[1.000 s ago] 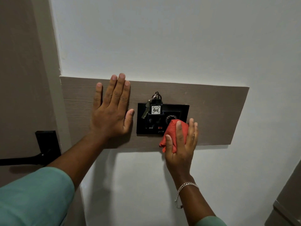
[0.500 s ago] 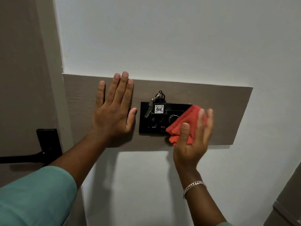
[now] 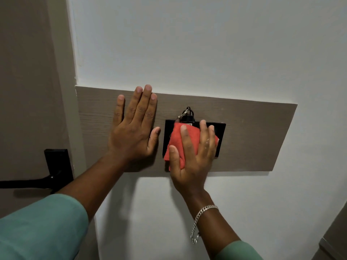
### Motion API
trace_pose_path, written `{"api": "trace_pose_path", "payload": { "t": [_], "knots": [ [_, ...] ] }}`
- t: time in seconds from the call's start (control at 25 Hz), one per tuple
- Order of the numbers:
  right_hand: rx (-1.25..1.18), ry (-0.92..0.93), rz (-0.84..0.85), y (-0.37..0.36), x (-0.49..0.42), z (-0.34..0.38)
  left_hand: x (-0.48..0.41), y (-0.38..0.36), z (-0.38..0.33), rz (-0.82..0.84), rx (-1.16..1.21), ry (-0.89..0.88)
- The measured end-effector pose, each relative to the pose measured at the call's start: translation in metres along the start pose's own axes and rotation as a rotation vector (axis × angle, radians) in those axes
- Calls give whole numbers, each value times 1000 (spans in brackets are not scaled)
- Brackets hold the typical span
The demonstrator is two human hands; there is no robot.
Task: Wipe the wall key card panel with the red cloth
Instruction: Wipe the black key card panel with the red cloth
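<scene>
The black key card panel (image 3: 221, 131) is set in a grey-brown wooden board (image 3: 253, 136) on the white wall. A key ring with a tag (image 3: 186, 115) sticks out of its top. My right hand (image 3: 191, 156) presses the red cloth (image 3: 176, 139) flat against the panel's left and middle part, hiding most of it. My left hand (image 3: 134, 126) lies flat, fingers up, on the board just left of the panel and holds nothing.
A black door handle and its plate (image 3: 56, 166) sit at the left on a brown door. A door frame strip (image 3: 62, 72) runs between door and wall. A grey cabinet corner (image 3: 336, 239) shows at the bottom right.
My right hand has slid the red cloth from the panel's right side leftward over its middle and the tag. The left hand has stayed flat on the board.
</scene>
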State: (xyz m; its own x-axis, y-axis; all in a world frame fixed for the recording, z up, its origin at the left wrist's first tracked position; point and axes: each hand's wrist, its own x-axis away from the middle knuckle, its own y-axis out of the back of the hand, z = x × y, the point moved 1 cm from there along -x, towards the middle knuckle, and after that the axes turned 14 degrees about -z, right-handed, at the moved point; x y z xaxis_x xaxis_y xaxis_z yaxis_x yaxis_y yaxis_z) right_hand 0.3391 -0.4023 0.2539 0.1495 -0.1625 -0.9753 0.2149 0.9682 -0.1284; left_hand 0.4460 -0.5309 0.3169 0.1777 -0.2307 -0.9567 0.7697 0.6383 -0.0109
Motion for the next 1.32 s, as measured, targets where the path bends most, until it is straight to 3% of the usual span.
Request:
{"api": "trace_pose_path", "payload": {
  "t": [0.12,0.2,0.36,0.48,0.56,0.76,0.84,1.04,1.24,1.32],
  "knots": [
    [-8,233,101,17,5,-36,6,1,-1,-14,3,-22],
    [-63,168,87,25,1,-52,9,-1,1,-38,-1,-35],
    [-89,-184,-120,17,-40,-54,10,-3,1,-60,-13,-36],
    [-57,1,-104,11,-72,-59,10,-4,1,-64,-12,-38],
    [-38,9,-112,13,-74,-65,11,-4,2,-63,-16,-35],
    [11,-453,-339,14,-57,-64,10,-2,1,-60,2,-23],
    [-38,-509,-348,12,-46,-54,10,-2,0,-56,-1,-21],
    [-104,-161,-110,19,-17,-38,9,-2,1,-35,13,-23],
    [16,265,178,49,5,-83,11,-1,3,-12,39,-16],
    [55,242,253,63,7,-93,7,8,2,53,40,-23]
  ]
}}
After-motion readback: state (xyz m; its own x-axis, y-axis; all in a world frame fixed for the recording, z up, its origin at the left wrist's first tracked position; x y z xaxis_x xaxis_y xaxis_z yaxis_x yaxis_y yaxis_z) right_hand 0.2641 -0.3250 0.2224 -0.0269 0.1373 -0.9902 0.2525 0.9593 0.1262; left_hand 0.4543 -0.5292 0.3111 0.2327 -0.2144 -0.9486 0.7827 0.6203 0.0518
